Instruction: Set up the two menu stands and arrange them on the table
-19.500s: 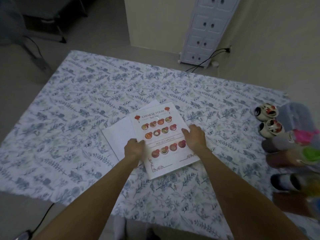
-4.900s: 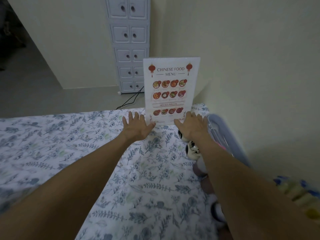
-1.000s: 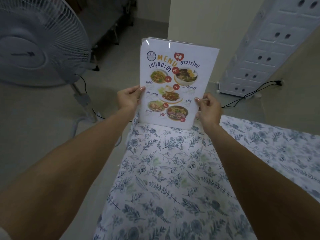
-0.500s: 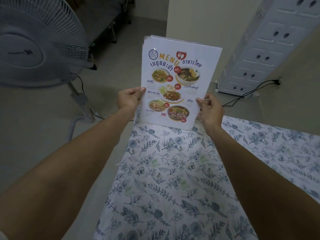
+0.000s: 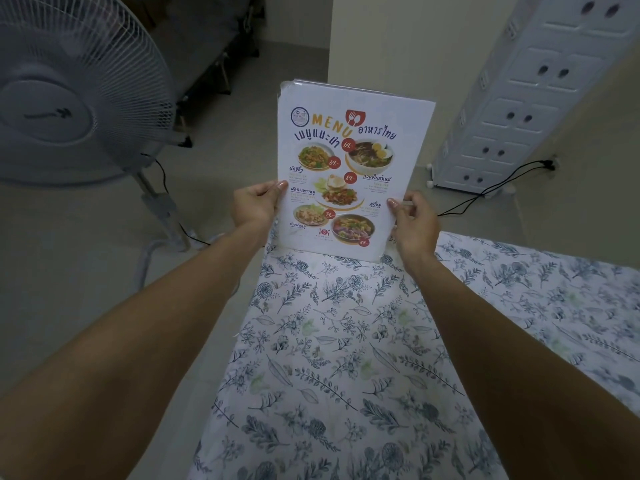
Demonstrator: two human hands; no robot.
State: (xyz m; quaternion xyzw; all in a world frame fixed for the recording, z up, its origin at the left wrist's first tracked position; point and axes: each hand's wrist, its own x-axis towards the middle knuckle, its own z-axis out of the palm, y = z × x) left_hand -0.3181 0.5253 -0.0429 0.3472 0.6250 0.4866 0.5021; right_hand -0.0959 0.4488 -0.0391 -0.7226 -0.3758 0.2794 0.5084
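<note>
A Thai food menu stand (image 5: 349, 168), a white sheet with dish photos in a clear holder, stands upright at the far corner of the table (image 5: 346, 358). Its bottom edge rests on the floral tablecloth. My left hand (image 5: 254, 206) grips its left edge with the thumb on the front. On the other side, my right hand (image 5: 412, 225) pinches the lower right edge. The Chinese food menu stand is out of view.
A white pedestal fan (image 5: 79, 95) stands on the floor left of the table corner. A white drawer tower (image 5: 540, 88) leans against the wall at the back right, with black cables (image 5: 491, 188) running along the floor below it.
The Chinese menu was stood up at another table edge earlier. In the last second the Thai menu has dropped slightly and stayed upright in both hands; the view shifted a little.
</note>
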